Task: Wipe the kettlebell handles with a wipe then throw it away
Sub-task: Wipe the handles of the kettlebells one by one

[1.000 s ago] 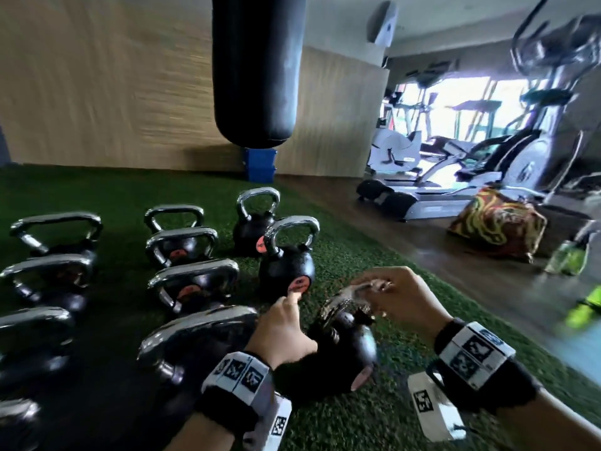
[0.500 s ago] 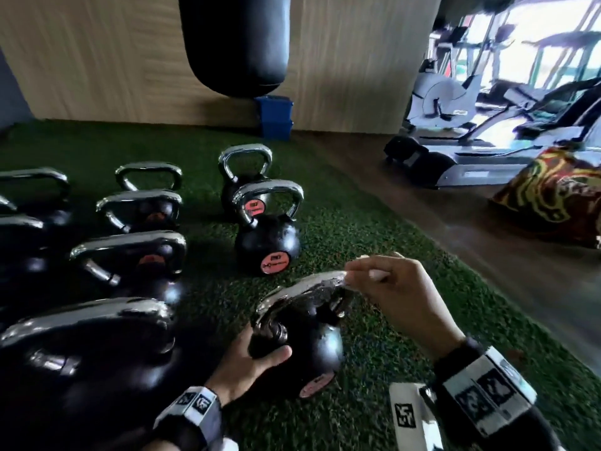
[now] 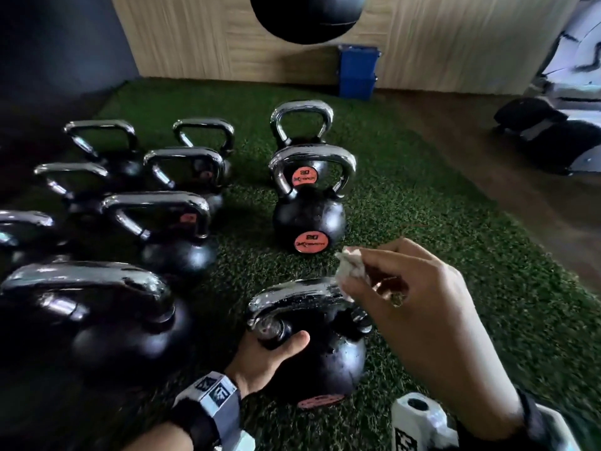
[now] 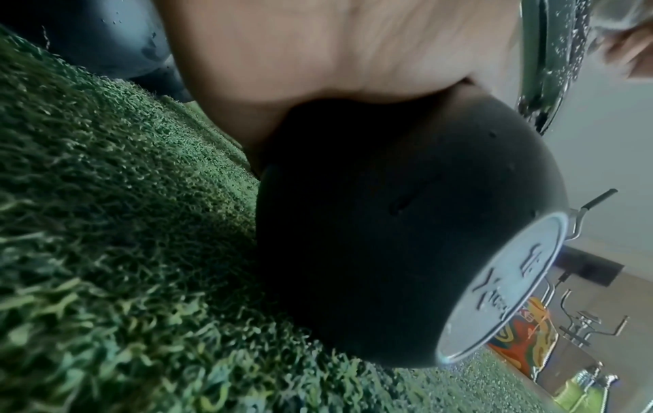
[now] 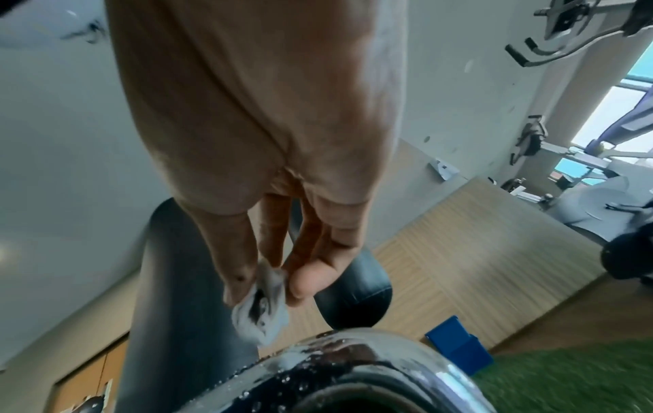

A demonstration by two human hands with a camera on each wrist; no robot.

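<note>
Here, closest to me, my left hand grips the near kettlebell low on its body, thumb across the front just under the left root of the handle. That kettlebell sits tilted on the green turf, its round label turned down toward me; in the left wrist view the label shows raised writing too blurred to read. The chrome handle is beaded with droplets. My right hand hovers at the right end of the handle, thumb and fingertips pinching a small crumpled wipe; in the right wrist view the wipe hangs just above the wet chrome, and I cannot tell if it touches.

Just left of my left hand a big kettlebell crowds in, very near the one I hold. Beyond it stand rows of more kettlebells with chrome handles, packed near one another. Straight ahead a kettlebell with orange labels stands upright, its badge reading "20" over a brand I cannot make out; another like it stands right behind. Farther back, a blue bin sits against the wood-panelled wall, a black punching bag hangs overhead, and exercise machines stand at the far right on the wooden floor.
</note>
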